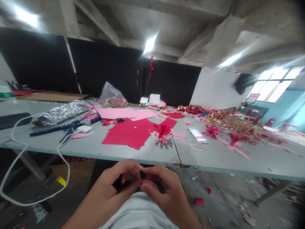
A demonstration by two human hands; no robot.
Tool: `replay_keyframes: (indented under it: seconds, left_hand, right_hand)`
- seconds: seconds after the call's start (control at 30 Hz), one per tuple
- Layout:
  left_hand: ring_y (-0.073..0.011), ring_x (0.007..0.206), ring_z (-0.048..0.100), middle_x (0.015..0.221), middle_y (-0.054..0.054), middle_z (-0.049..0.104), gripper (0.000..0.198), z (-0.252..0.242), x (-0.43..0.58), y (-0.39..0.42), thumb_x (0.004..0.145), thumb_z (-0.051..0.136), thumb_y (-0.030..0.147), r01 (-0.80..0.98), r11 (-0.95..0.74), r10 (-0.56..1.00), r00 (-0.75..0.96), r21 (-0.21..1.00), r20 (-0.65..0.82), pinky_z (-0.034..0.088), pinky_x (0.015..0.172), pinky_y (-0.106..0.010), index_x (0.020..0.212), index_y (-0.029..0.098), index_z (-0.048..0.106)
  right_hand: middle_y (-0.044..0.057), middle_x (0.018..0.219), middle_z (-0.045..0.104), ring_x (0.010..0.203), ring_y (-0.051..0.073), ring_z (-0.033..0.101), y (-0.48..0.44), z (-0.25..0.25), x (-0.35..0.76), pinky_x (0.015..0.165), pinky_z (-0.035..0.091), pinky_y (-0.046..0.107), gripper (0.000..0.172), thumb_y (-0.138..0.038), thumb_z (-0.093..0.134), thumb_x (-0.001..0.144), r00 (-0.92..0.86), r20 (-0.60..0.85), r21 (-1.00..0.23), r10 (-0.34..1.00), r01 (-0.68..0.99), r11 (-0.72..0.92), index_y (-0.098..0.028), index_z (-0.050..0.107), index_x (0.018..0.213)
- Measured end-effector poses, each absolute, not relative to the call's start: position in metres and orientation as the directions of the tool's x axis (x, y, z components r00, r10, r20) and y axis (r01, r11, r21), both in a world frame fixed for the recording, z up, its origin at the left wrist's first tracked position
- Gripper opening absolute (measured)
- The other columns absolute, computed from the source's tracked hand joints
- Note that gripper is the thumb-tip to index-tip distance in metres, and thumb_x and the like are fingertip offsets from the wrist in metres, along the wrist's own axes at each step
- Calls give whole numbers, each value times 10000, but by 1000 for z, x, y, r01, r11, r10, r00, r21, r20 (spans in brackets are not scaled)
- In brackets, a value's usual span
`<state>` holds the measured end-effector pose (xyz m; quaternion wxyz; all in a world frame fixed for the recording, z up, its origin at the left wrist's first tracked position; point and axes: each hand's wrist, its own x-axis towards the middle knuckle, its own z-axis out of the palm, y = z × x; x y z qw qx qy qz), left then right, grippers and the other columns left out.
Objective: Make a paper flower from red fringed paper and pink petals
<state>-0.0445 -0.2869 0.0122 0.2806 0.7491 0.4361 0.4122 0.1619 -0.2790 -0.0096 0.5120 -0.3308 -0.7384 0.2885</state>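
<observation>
Bare left hand (107,186) touches bare right hand (173,187), fingers pinched narrow, contents unclear; three fringed red paper flowers (162,131) lie beyond.

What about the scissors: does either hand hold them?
No, the scissors lie among red paper and pink paper on the table, apart from the left hand and right hand.

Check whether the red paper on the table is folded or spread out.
Spread out: the red paper lies flat on the table, broad surface facing up, with corners of overlapping sheets showing.
</observation>
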Motion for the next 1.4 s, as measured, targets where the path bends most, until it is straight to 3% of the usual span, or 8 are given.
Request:
replay_keyframes:
  seconds: [0.1, 0.23, 0.37, 0.57, 0.7, 0.9, 1.13, 1.4]
  left_hand:
    - [-149, 804, 666, 914, -20, 734, 278, 11, -44, -288, 928, 683, 400, 359, -410, 906, 263, 839, 331, 543, 741, -226, 1160, 247, 678]
    - [-182, 868, 716, 961, -54, 760, 367, 10, -45, -288, 938, 663, 427, 271, -342, 927, 256, 900, 275, 574, 780, -258, 1246, 229, 650]
    - [-169, 820, 685, 1005, -34, 755, 313, 13, -43, -291, 881, 732, 377, 445, -457, 887, 159, 770, 434, 563, 781, -267, 1171, 266, 695]
    - [-170, 883, 664, 984, -30, 704, 76, 18, -35, -296, 870, 722, 236, 553, -638, 717, 172, 536, 675, 542, 794, -251, 943, 247, 705]
    - [-169, 908, 656, 957, -24, 683, 84, 17, -35, -296, 866, 715, 191, 597, -663, 667, 196, 452, 719, 533, 819, -252, 922, 254, 710]
    - [-167, 917, 665, 983, -24, 690, 68, 20, -37, -298, 884, 708, 237, 570, -631, 717, 170, 526, 676, 535, 811, -246, 942, 259, 735]
    - [-134, 755, 630, 893, -18, 687, 149, 21, -38, -293, 933, 636, 271, 497, -531, 837, 183, 686, 516, 490, 648, -231, 809, 213, 694]
    - [-125, 738, 595, 878, -12, 640, 58, 20, -39, -297, 886, 656, 180, 490, -646, 730, 173, 586, 661, 494, 645, -225, 841, 216, 645]
  right_hand:
    - [42, 803, 772, 714, 158, 705, -280, -5, 159, 652, 550, 225, 59, -245, 777, 845, -234, 507, -827, 830, 141, 544, -209, 810, 878]
    - [59, 757, 771, 663, 164, 700, -278, -8, 159, 602, 552, 231, 173, -347, 800, 821, -186, 314, -949, 931, -45, 311, -174, 809, 812]
    - [46, 698, 751, 604, 145, 669, -275, -13, 157, 565, 536, 221, 254, -414, 852, 764, -188, 185, -972, 965, -181, 151, -166, 801, 774]
    - [46, 683, 738, 604, 137, 657, -277, -14, 153, 572, 534, 217, 250, -401, 853, 774, -158, 202, -963, 967, -210, 167, -157, 796, 775]
    - [50, 726, 747, 640, 136, 664, -279, -11, 154, 613, 545, 219, 207, -363, 837, 793, -163, 230, -960, 959, -201, 196, -160, 796, 789]
    - [37, 731, 735, 639, 116, 638, -282, -8, 155, 612, 523, 194, 147, -310, 814, 814, -167, 249, -956, 954, -202, 214, -165, 795, 798]
    - [30, 689, 720, 605, 111, 618, -282, -5, 154, 573, 499, 189, 182, -336, 831, 803, -216, 188, -965, 958, -222, 139, -159, 795, 779]
    - [32, 692, 733, 610, 114, 621, -281, -5, 157, 576, 487, 193, 163, -330, 830, 804, -210, 195, -966, 958, -212, 150, -170, 805, 781]
